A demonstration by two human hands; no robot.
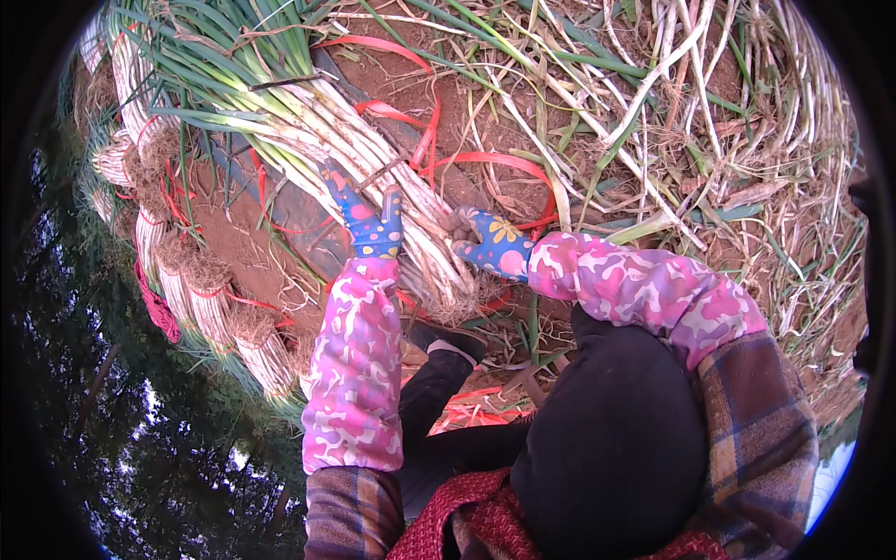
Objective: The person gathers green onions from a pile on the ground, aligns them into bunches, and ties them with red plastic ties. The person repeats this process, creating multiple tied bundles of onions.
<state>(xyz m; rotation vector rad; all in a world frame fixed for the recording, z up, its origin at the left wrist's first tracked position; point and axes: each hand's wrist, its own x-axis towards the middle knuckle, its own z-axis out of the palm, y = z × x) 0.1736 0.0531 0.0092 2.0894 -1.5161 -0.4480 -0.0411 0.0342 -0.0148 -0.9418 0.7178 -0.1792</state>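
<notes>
A large bundle of green onions (pixel 378 161) lies diagonally on a low frame with thin metal rods, its green leaves toward the upper left and its roots near my knees. My left hand (pixel 364 213), in a blue patterned glove, rests along the bundle's near side with the fingers spread. On the other side, close to the root end, my right hand (pixel 490 241) touches the stalks with curled fingers; whether it grips any is unclear. Red plastic strapping (pixel 490 157) runs loosely under and beside the bundle.
Tied bundles of green onions (pixel 210 318) stand in a row at the left, roots up. Loose onion stalks (pixel 630 140) cover the soil at the upper right. More red strapping (pixel 476 413) lies by my legs. A shoe (pixel 448 339) is just below the bundle's roots.
</notes>
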